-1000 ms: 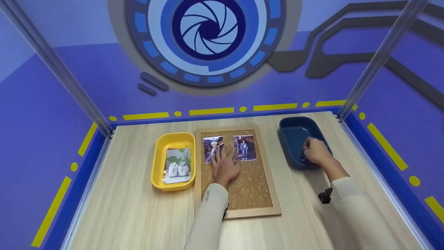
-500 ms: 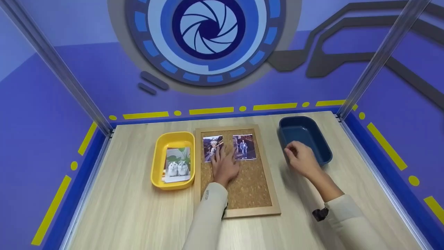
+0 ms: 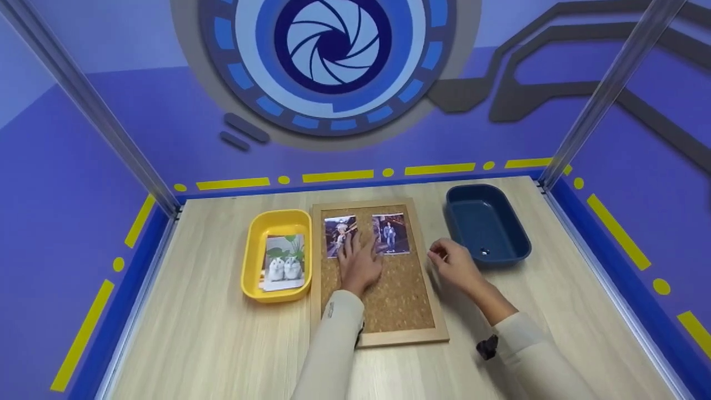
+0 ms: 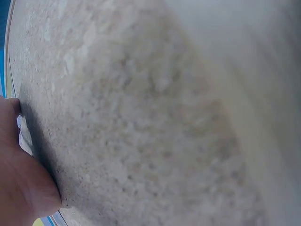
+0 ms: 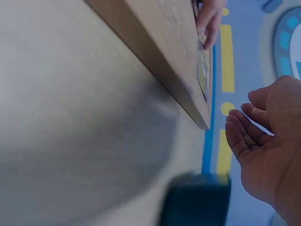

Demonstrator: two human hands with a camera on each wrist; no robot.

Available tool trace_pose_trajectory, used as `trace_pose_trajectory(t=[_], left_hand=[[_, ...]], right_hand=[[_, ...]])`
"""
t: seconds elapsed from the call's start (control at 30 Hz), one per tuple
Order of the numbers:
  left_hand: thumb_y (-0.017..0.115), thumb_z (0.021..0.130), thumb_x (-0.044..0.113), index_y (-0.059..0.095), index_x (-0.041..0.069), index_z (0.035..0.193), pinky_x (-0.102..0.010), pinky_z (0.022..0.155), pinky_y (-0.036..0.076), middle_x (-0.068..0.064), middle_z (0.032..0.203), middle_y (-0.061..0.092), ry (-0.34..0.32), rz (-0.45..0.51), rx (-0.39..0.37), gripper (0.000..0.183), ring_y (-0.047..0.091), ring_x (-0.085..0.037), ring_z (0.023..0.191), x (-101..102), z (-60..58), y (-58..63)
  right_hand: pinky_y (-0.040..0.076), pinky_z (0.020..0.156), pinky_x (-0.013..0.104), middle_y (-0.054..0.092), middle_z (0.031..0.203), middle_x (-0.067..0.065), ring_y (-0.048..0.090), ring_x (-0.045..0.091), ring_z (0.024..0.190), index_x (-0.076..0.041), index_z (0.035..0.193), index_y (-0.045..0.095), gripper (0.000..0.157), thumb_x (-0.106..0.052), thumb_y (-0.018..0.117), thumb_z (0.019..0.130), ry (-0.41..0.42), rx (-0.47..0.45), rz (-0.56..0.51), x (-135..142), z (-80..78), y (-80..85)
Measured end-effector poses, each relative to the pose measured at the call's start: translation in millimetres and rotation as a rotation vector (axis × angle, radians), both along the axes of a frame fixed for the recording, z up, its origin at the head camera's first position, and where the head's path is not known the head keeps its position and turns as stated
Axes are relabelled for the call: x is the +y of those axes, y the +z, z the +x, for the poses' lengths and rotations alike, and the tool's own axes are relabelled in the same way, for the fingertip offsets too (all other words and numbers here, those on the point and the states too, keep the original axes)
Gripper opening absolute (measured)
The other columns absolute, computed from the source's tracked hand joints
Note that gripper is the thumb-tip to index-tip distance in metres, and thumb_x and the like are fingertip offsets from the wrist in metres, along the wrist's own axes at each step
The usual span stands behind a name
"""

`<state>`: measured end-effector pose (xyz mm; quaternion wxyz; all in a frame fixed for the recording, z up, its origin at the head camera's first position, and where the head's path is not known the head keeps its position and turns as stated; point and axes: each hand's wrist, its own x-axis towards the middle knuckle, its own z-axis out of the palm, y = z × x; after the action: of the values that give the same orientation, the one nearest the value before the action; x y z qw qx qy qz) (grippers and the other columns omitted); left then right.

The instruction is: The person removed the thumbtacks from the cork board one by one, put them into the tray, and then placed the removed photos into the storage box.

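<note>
My left hand (image 3: 361, 269) lies flat on the cork board (image 3: 397, 303), fingers spread. Its fingertips rest at the inner edges of two photos, a left photo (image 3: 339, 233) and a right photo (image 3: 391, 233), which lie side by side on the upper part of the cork. Beside the board's right frame, my right hand (image 3: 458, 266) hovers with bent fingers, thumb and forefinger tips close together. The right wrist view shows that hand (image 5: 268, 141) from the palm side; I cannot tell whether something tiny sits between the fingertips. A small shiny piece (image 3: 485, 251) lies in the dark blue tray (image 3: 472, 214).
Left of the board stands a yellow tray (image 3: 251, 250) with a stack of photos (image 3: 285, 266) in it, a hamster picture on top. The wooden tabletop (image 3: 205, 300) is enclosed by blue walls with yellow marks. The blue tray stands right of the board.
My right hand has lifted out of the dark blue tray and moved left to the board's edge, uncovering the small shiny piece. The left hand has stayed in place.
</note>
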<state>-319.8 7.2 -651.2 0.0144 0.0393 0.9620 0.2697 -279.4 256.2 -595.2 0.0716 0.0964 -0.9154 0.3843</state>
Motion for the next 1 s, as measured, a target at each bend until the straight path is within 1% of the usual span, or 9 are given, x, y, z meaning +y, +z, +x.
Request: trace_pose_trajectory(t=[0.1, 0.23, 0.33, 0.47, 0.57, 0.77, 0.87, 1.0], left_hand=[[0.051, 0.107, 0.044, 0.042, 0.028, 0.165, -0.065, 0.135, 0.005, -0.01, 0.179, 0.024, 0.004, 0.0, -0.001, 0.062, 0.01, -0.04, 0.169, 0, 0.0, 0.3], [0.051, 0.106, 0.044, 0.042, 0.029, 0.165, -0.064, 0.135, 0.005, -0.009, 0.179, 0.024, 0.007, -0.005, -0.003, 0.061, 0.01, -0.039, 0.169, -1, -0.2, 0.5], [0.051, 0.107, 0.044, 0.042, 0.029, 0.165, -0.064, 0.135, 0.005, -0.009, 0.179, 0.025, 0.005, -0.006, -0.003, 0.061, 0.011, -0.039, 0.169, -1, -0.4, 0.3], [0.051, 0.106, 0.043, 0.045, 0.028, 0.164, -0.065, 0.135, 0.007, -0.01, 0.178, 0.027, 0.003, 0.003, 0.013, 0.06, 0.012, -0.039, 0.168, 0, -0.5, 0.1], [0.052, 0.105, 0.042, 0.046, 0.027, 0.163, -0.065, 0.135, 0.008, -0.011, 0.178, 0.028, 0.003, 0.007, 0.025, 0.06, 0.013, -0.039, 0.168, -1, -0.4, 0.4], [0.053, 0.106, 0.042, 0.045, 0.028, 0.164, -0.065, 0.135, 0.007, -0.01, 0.179, 0.025, -0.002, 0.015, 0.015, 0.06, 0.011, -0.039, 0.169, -1, 0.9, -0.3], [0.053, 0.106, 0.042, 0.045, 0.027, 0.164, -0.066, 0.135, 0.008, -0.011, 0.179, 0.025, -0.006, 0.016, 0.029, 0.06, 0.012, -0.04, 0.168, -1, 0.3, -2.6], [0.053, 0.106, 0.042, 0.044, 0.027, 0.164, -0.065, 0.135, 0.006, -0.01, 0.18, 0.024, -0.006, 0.015, 0.014, 0.061, 0.01, -0.039, 0.169, -1, -1.3, -2.5]], right_hand=[[0.055, 0.077, 0.03, 0.072, 0.097, 0.013, 0.066, 0.02, 0.087, -0.001, 0.105, 0.07, 0.006, -0.005, 0.069, 0.1, -0.017, -0.068, -0.054, -14, -7.8, -8.7], [0.053, 0.082, 0.032, 0.071, 0.103, 0.015, 0.065, 0.023, 0.093, 0.001, 0.112, 0.068, 0.013, -0.003, 0.068, 0.099, -0.064, -0.159, -0.133, -32, -19.2, -20.1], [0.054, 0.086, 0.036, 0.071, 0.107, 0.017, 0.065, 0.025, 0.097, 0.003, 0.116, 0.067, 0.018, -0.002, 0.067, 0.099, -0.087, -0.199, -0.158, -43, -27.5, -25.7], [0.056, 0.093, 0.045, 0.071, 0.113, 0.021, 0.066, 0.031, 0.104, 0.005, 0.12, 0.066, 0.023, 0.0, 0.066, 0.098, -0.099, -0.211, -0.165, -54, -37.5, -27.1], [0.054, 0.1, 0.051, 0.067, 0.118, 0.025, 0.064, 0.035, 0.111, 0.008, 0.123, 0.065, 0.027, 0.002, 0.065, 0.097, -0.1, -0.214, -0.171, -60, -44.4, -26.9], [0.051, 0.111, 0.052, 0.058, 0.127, 0.026, 0.06, 0.038, 0.12, 0.008, 0.127, 0.063, 0.031, 0.001, 0.066, 0.097, -0.13, -0.231, -0.178, -65, -57.6, -31.7], [0.049, 0.116, 0.054, 0.058, 0.13, 0.026, 0.06, 0.04, 0.124, 0.008, 0.128, 0.063, 0.032, 0.0, 0.066, 0.097, -0.142, -0.227, -0.173, -64, -64.0, -33.8], [0.048, 0.118, 0.055, 0.058, 0.131, 0.027, 0.06, 0.041, 0.127, 0.008, 0.132, 0.063, 0.037, 0.0, 0.067, 0.097, -0.142, -0.216, -0.144, -64, -71.2, -35.6]])
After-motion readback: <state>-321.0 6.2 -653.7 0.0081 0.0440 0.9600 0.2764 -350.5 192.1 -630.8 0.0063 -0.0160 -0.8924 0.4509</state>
